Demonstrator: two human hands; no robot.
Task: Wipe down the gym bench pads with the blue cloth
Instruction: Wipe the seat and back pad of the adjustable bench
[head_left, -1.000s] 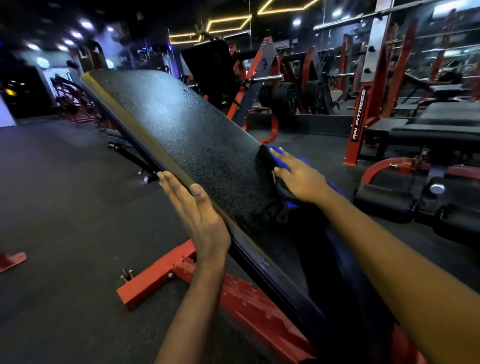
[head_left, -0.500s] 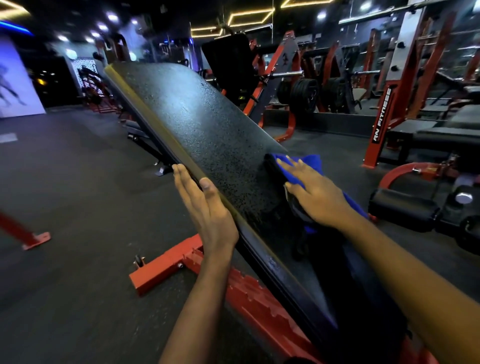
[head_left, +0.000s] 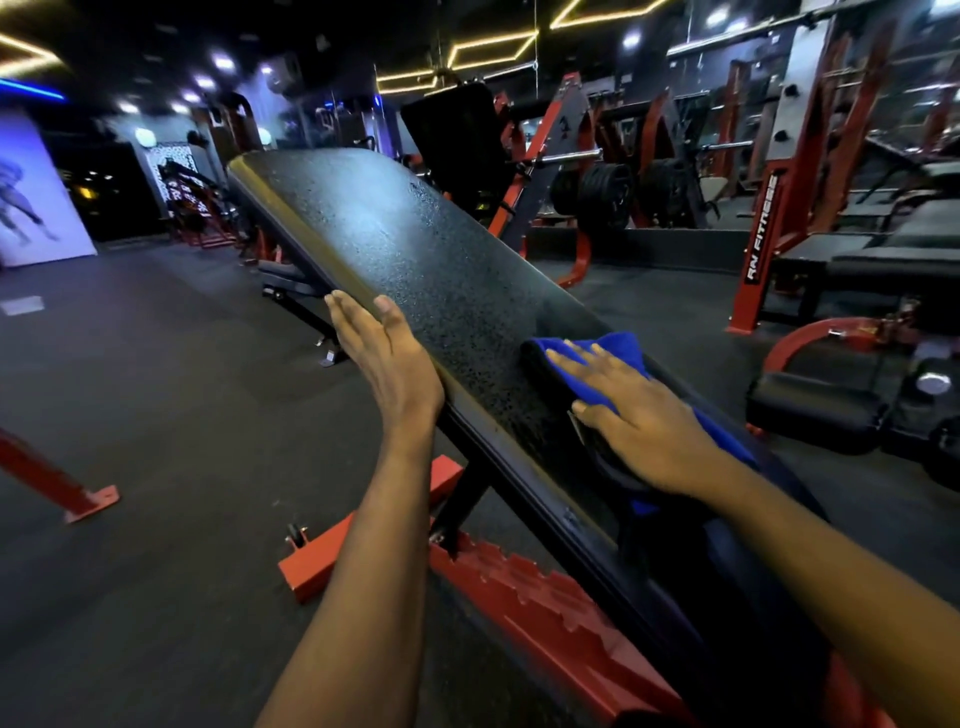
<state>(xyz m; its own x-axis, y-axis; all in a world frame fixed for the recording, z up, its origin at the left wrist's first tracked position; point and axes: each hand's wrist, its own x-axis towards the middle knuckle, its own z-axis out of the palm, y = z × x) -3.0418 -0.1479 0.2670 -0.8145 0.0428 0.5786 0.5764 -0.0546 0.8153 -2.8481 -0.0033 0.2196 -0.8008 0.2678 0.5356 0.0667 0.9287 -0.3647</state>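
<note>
Head view: right hand (head_left: 641, 421) presses the cloth (head_left: 605, 364) on the pad (head_left: 415, 260), fingers (head_left: 571, 358) flat. Left hand (head_left: 387, 358) rests on the pad's edge, fingers straight.

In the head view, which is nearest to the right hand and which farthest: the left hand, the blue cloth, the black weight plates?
1. blue cloth, pressed under the right hand on the bench pad.
2. left hand, across the pad at its left edge.
3. black weight plates, far back beyond the pad.
</note>
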